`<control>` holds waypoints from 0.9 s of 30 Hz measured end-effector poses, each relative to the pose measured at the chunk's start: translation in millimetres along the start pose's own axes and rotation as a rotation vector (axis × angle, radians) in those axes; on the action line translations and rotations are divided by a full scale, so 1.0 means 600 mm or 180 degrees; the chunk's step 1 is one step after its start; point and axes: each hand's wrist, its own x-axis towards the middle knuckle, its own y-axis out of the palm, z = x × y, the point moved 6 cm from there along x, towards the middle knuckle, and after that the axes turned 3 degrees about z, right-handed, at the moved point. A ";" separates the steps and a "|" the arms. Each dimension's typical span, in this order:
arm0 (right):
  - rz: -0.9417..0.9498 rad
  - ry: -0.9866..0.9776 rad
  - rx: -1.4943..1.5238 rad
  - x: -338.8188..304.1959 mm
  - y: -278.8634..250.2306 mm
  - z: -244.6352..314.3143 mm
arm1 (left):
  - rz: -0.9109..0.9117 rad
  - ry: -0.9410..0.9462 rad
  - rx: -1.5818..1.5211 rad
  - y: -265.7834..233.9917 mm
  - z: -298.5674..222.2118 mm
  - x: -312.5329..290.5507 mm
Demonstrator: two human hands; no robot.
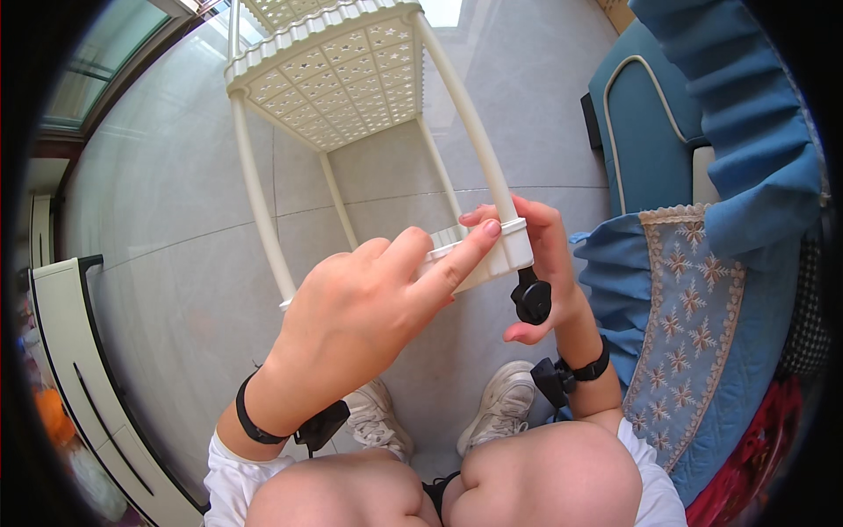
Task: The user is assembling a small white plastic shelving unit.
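Observation:
A cream plastic shelf cart [339, 88] with star-shaped holes in its shelf tilts toward me. Round cream posts [474, 123] run from that shelf to the nearer end tray [500, 259]. My left hand [369, 285] grips the tray's edge, its index finger stretched along the rim to the corner; its thumb is mostly hidden. Around the same corner, behind the post, curl the fingers of my right hand [553, 255], thumb lower down. A black caster wheel [532, 300] sticks out of this corner, beside my right palm. Much of the tray is hidden behind my left hand.
Grey floor tiles [167, 211] lie under the cart. At right stand a blue sofa [654, 114] and a blue quilted cover with snowflake trim [689, 307]. A white drawer cabinet [88, 378] stands at left. My white shoes [500, 408] are just below the cart.

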 end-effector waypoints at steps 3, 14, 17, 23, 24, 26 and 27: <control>0.0091 -0.0089 -0.0286 -0.003 0.005 -0.001 | 0.0019 -0.0008 -0.0014 0.003 0.001 -0.001; 0.0063 0.0086 -0.0336 0.004 0.016 0.014 | -0.0104 0.0135 -0.0732 -0.016 0.010 -0.009; 0.0106 0.0218 -0.0169 0.008 0.019 0.024 | -0.1163 0.0102 -0.1849 -0.053 0.066 -0.028; 0.0180 0.0623 0.0200 0.009 0.011 0.039 | -0.2030 -0.1539 -0.1566 -0.041 0.271 -0.055; 0.0216 0.0629 -0.0218 0.008 0.009 0.040 | -0.1762 -0.2080 -0.2202 -0.017 0.294 -0.057; 0.0262 0.0621 -0.0634 0.006 0.019 0.048 | -0.1621 -0.2148 -0.3051 0.008 0.289 -0.051; 0.0155 0.0777 -0.1053 0.003 0.025 0.053 | -0.1430 -0.2181 -0.3915 0.029 0.281 -0.044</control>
